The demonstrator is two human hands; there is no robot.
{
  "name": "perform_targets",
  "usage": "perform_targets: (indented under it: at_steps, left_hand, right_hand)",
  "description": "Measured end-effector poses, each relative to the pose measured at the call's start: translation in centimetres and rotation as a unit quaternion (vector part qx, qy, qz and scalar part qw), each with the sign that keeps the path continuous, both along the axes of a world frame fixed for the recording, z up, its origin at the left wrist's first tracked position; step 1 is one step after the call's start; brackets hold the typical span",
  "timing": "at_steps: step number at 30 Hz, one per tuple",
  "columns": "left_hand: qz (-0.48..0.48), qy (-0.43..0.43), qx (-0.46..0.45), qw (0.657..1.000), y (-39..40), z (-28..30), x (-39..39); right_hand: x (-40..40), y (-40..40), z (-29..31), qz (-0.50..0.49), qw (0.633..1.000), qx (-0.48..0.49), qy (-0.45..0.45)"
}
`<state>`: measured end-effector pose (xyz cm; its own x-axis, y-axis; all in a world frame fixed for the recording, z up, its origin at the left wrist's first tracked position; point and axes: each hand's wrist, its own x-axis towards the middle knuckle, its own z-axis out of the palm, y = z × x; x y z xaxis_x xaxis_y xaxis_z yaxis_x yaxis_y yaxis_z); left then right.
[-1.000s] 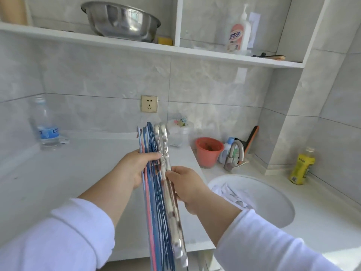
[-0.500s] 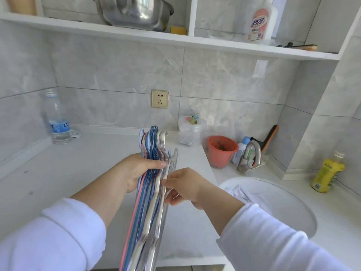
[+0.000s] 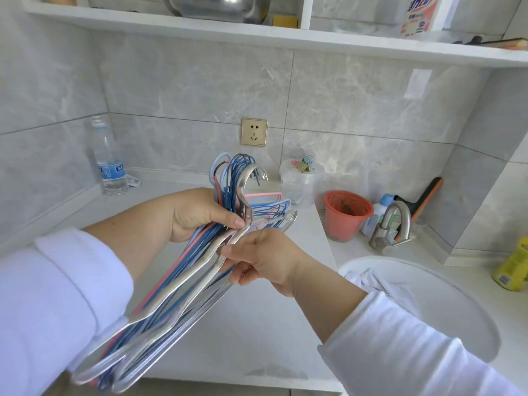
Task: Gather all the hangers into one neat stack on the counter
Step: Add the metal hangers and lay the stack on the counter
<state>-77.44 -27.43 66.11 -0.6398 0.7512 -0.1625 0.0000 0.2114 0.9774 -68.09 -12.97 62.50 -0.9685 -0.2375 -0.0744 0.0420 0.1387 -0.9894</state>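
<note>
Blue, pink and silver metal wire hangers, one bundle, held tilted in the air above the white stone worktop, hooks toward the tiled wall. Left hand grips the bundle just below the hooks; right hand pinches the silver hangers at the neck, fingers curled beneath. Nearby stand a clear plastic water bottle and an orange plastic cup.

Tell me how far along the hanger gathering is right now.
Gathered: the hangers look bunched into one bundle, hooks together. In hand: the left hand grips the bundle near the hooks while the right hand holds it from below, above the counter. Left: laying the bundle down as a neat stack; none rests on the counter yet.
</note>
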Motion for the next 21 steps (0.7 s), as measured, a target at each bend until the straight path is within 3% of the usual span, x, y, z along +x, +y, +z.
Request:
perform_targets:
  at_steps: [11,17,21]
  left_hand:
    - [0.035,0.037,-0.106,0.993,0.4,-2.7,-0.9]
    - [0.114,0.108,-0.097,0.983,0.6,-3.3,-0.5]
    - [0.207,0.176,-0.145,0.951,0.7,-3.5,-0.5]
  right_hand:
    - [-0.8,-1.0,-3.4,-0.073,0.994,0.045,-0.065]
    - [-1.2,-1.6,-3.3,-0.074,0.994,0.025,-0.07]
    - [-1.4,-2.1,-3.3,-0.078,0.995,0.032,-0.056]
